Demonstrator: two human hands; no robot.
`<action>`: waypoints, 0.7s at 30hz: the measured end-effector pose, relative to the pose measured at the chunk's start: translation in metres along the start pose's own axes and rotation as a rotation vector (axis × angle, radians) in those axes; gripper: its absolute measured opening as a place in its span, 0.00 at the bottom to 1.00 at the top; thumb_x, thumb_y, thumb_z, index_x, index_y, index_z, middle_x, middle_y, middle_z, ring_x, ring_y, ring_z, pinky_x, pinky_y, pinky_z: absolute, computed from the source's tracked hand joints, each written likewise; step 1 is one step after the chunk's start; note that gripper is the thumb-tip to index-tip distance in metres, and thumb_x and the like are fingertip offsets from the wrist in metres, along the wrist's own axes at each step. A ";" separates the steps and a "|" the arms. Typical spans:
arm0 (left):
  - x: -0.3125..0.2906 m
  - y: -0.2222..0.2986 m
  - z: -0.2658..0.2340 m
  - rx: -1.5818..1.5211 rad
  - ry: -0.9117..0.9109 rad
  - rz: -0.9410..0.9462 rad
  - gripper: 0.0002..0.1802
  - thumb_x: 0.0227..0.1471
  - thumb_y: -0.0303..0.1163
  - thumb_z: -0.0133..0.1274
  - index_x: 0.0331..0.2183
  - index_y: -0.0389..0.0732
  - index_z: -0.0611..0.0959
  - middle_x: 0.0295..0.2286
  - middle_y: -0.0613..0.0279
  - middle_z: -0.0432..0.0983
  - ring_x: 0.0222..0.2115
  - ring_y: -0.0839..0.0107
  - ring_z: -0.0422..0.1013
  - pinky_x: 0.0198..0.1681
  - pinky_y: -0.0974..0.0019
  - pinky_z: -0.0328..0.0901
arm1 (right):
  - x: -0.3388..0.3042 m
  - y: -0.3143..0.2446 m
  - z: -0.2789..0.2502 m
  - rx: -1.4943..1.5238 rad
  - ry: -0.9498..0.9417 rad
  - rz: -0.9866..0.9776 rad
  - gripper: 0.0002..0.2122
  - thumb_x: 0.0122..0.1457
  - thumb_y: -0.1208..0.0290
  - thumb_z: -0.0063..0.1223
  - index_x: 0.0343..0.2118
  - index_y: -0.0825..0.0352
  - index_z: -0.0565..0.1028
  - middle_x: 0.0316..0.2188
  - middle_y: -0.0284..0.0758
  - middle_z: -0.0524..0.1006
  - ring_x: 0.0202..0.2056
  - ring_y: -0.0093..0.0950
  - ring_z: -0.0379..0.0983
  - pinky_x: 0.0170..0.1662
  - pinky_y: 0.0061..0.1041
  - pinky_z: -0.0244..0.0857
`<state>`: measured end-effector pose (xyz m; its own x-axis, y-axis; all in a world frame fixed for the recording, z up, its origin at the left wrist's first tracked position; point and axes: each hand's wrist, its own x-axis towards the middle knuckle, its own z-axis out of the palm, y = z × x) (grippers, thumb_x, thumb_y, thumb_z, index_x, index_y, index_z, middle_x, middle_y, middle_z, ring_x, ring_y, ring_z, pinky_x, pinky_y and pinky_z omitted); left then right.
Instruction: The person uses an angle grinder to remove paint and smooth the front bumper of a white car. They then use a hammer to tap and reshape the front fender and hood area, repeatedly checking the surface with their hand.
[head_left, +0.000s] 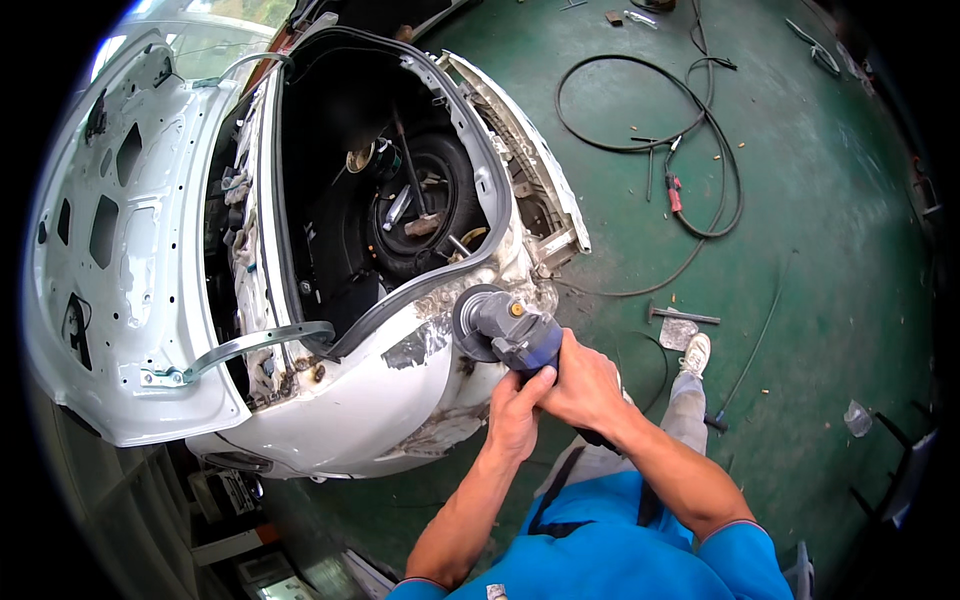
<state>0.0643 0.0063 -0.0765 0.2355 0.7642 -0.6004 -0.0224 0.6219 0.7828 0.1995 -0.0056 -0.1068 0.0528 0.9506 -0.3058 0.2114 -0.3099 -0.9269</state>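
Right hand [585, 385] curled firmly round the blue rear body of an angle grinder [520, 338]; left hand [513, 415] closed in just beside it, thumb against the tool, fingers partly hidden. Head view: grinder at the rear corner of a white car body [340, 420], its disc [472, 320] over scuffed metal beside the boot opening. Disc touching or just clear: cannot tell. Two-handed hold probably steadies the weight and resists kick; both hands sit behind the disc, presumably to spare the fingers.

Boot lid [150, 235] raised at left on a curved hinge arm [250, 345], which leaves the rim exposed. Inside, a long-handled hammer [421, 226] lies across the spare wheel [462, 190], the well seemingly a handy tool rest. Green floor [820, 250]: looped cable [620, 57] with a red-handled clamp [674, 195], perhaps laid slack for reach. Second hammer [690, 317] near the person's shoe [697, 352].
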 end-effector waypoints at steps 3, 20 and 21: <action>0.002 -0.002 0.000 -0.032 -0.012 0.012 0.29 0.57 0.35 0.59 0.55 0.29 0.72 0.52 0.54 0.71 0.53 0.67 0.67 0.59 0.62 0.60 | 0.000 -0.004 -0.002 -0.030 -0.011 0.012 0.25 0.46 0.58 0.60 0.40 0.75 0.68 0.33 0.55 0.79 0.36 0.56 0.77 0.37 0.50 0.70; -0.001 -0.002 -0.001 -0.038 -0.045 0.020 0.30 0.56 0.36 0.59 0.55 0.30 0.72 0.51 0.56 0.72 0.53 0.68 0.67 0.59 0.63 0.59 | -0.007 -0.003 0.005 -0.072 0.045 -0.001 0.25 0.47 0.60 0.61 0.42 0.72 0.67 0.33 0.53 0.79 0.36 0.55 0.77 0.38 0.50 0.70; -0.002 -0.004 -0.003 -0.003 -0.037 0.018 0.30 0.57 0.36 0.58 0.55 0.30 0.72 0.51 0.55 0.72 0.53 0.68 0.67 0.59 0.62 0.59 | -0.007 -0.003 0.005 -0.079 0.041 0.003 0.24 0.47 0.60 0.60 0.41 0.73 0.67 0.32 0.54 0.79 0.36 0.55 0.77 0.38 0.50 0.70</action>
<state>0.0616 0.0030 -0.0789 0.2713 0.7683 -0.5798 -0.0302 0.6089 0.7927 0.1933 -0.0117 -0.1034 0.0936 0.9500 -0.2980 0.2872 -0.3124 -0.9055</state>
